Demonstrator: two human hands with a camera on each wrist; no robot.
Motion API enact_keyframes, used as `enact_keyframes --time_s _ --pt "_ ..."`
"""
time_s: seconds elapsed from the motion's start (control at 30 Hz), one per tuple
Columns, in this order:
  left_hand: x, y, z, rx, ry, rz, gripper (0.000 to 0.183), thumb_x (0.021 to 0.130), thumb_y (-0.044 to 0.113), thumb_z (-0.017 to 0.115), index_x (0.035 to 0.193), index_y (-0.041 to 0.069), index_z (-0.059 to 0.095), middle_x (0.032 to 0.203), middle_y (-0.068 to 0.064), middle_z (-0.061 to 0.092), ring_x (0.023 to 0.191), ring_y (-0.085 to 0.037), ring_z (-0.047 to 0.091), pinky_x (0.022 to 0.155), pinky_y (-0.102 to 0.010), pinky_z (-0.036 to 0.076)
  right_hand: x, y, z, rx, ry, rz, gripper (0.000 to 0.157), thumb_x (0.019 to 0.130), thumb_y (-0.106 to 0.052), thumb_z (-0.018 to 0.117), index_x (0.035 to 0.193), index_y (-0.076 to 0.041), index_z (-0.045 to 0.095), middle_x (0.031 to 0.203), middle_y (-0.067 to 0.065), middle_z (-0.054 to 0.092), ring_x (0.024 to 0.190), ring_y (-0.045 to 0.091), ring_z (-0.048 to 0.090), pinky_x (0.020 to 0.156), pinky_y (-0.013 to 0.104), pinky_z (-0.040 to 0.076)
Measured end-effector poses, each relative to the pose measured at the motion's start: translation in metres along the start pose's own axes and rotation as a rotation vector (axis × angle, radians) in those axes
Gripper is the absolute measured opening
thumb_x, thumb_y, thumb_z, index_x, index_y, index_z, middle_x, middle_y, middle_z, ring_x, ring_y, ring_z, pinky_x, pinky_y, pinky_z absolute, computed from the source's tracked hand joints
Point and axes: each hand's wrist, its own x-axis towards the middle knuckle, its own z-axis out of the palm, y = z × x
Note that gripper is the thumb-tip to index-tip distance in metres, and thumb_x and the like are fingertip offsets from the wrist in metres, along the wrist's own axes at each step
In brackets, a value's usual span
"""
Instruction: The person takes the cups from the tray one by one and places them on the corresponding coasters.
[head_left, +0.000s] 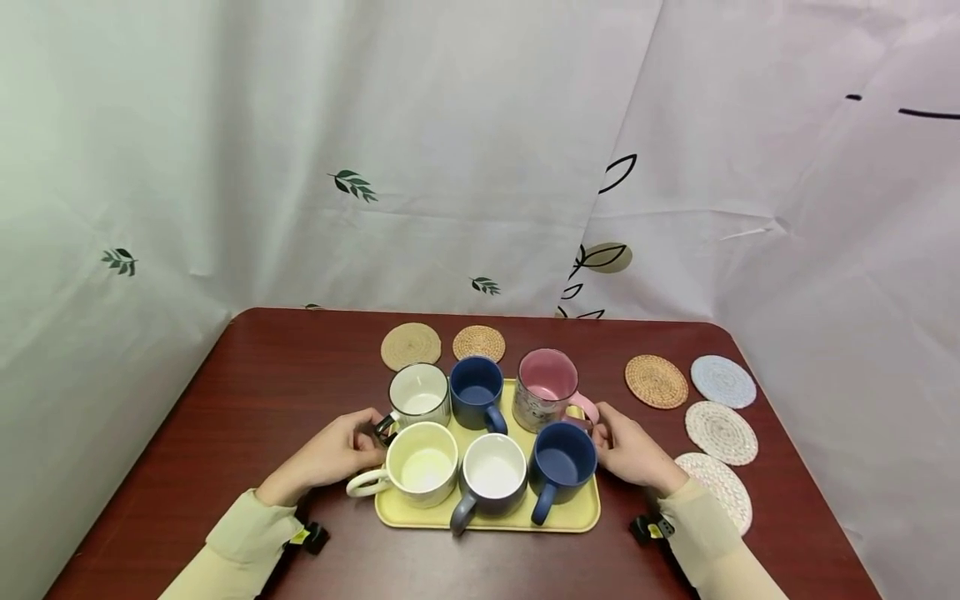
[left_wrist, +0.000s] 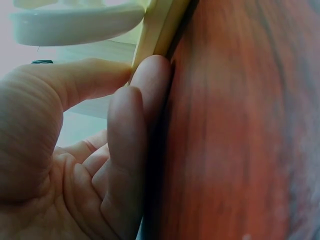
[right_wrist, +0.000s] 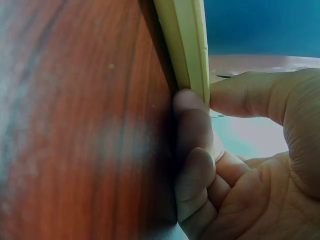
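The yellow tray is near the middle of the dark red table, bearing six mugs in two rows of three; contact with the table cannot be confirmed. The left hand pinches the tray's left edge between thumb and fingers; the right hand pinches the right edge likewise. Coasters lie behind and to the right.

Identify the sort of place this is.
Probably a staged tabletop set-up: a leaf-print sheet hangs behind and beside the table, which holds coasters and a tray of mugs.
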Motion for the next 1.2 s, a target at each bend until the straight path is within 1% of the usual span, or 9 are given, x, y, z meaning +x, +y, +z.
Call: enact_keyframes --time_s 0.2,0.43,0.63,0.77,0.87,0.93,1.07,1.13,1.2 --pt "0.001 -0.001 0.0 0.014 0.005 0.012 0.029 0.09 0.011 0.077 0.113 0.003 0.06 0.06 -0.002 0.061 0.048 -0.004 0.05 0.046 -0.02 0.039 -0.001 -0.002 -0.001 -0.006 0.007 -0.018 0.021 0.086 0.002 0.063 0.094 -0.012 0.049 0.068 -0.009 0.045 0.061 0.001 0.044 0.06 0.019 0.035" --pt "0.003 -0.003 0.001 0.009 0.006 0.019 0.029 0.09 0.013 0.078 0.111 0.005 0.059 0.059 0.001 0.059 0.048 -0.004 0.05 0.046 -0.02 0.039 -0.001 -0.001 -0.004 0.004 0.002 -0.007 0.022 0.086 0.003 0.064 0.096 -0.01 0.051 0.068 -0.008 0.049 0.06 0.002 0.047 0.059 0.02 0.038" --pt "0.003 -0.004 0.001 0.019 0.006 0.01 0.029 0.09 0.014 0.078 0.109 0.006 0.059 0.058 0.003 0.058 0.048 -0.003 0.049 0.046 -0.02 0.038 0.002 -0.002 -0.009 -0.04 -0.033 -0.011 0.022 0.087 0.001 0.063 0.105 -0.009 0.055 0.067 -0.007 0.051 0.057 0.003 0.048 0.056 0.021 0.04" --pt "0.002 -0.004 0.002 0.005 0.002 0.012 0.03 0.09 0.013 0.078 0.11 0.004 0.058 0.058 0.002 0.057 0.048 -0.003 0.049 0.046 -0.02 0.038 0.002 -0.004 -0.017 -0.092 -0.08 -0.028 0.021 0.09 -0.005 0.067 0.107 -0.01 0.056 0.067 -0.008 0.052 0.057 0.003 0.049 0.057 0.022 0.042" --pt "0.002 -0.004 0.002 0.0 0.003 0.016 0.03 0.09 0.012 0.079 0.11 0.004 0.058 0.058 0.0 0.058 0.048 -0.003 0.049 0.046 -0.019 0.038 0.003 -0.004 -0.026 -0.119 -0.119 -0.056 0.024 0.091 -0.012 0.073 0.109 -0.011 0.057 0.069 -0.009 0.052 0.058 0.003 0.049 0.059 0.022 0.042" --pt "0.002 -0.004 0.002 0.007 0.008 0.02 0.03 0.089 0.011 0.078 0.11 0.003 0.058 0.058 0.0 0.059 0.048 -0.003 0.049 0.046 -0.019 0.038 0.004 -0.003 -0.031 -0.142 -0.126 -0.067 0.027 0.091 -0.013 0.074 0.113 -0.01 0.058 0.07 -0.009 0.053 0.058 0.002 0.049 0.059 0.022 0.042" --pt "0.002 -0.003 0.001 0.023 0.015 0.024 0.029 0.089 0.011 0.078 0.11 0.003 0.059 0.059 -0.001 0.06 0.048 -0.003 0.05 0.047 -0.019 0.038 0.006 -0.003 -0.038 -0.197 -0.081 -0.055 0.038 0.09 -0.012 0.075 0.125 -0.007 0.061 0.073 -0.009 0.056 0.06 0.002 0.05 0.061 0.022 0.043" --pt "0.002 -0.003 0.0 0.024 0.012 0.02 0.03 0.089 0.011 0.078 0.111 0.003 0.059 0.059 -0.001 0.06 0.049 -0.003 0.05 0.047 -0.019 0.038 0.007 -0.002 -0.04 -0.242 -0.029 -0.048 0.042 0.089 -0.01 0.075 0.128 -0.004 0.061 0.076 -0.008 0.059 0.063 0.004 0.052 0.063 0.025 0.045" --pt "0.003 -0.003 0.0 0.028 0.008 0.014 0.03 0.089 0.011 0.078 0.111 0.003 0.059 0.059 -0.001 0.061 0.049 -0.003 0.05 0.047 -0.019 0.039 0.007 0.0 -0.043 -0.3 0.029 -0.043 0.043 0.089 -0.011 0.076 0.129 -0.003 0.062 0.083 -0.003 0.065 0.071 0.008 0.058 0.068 0.03 0.049"
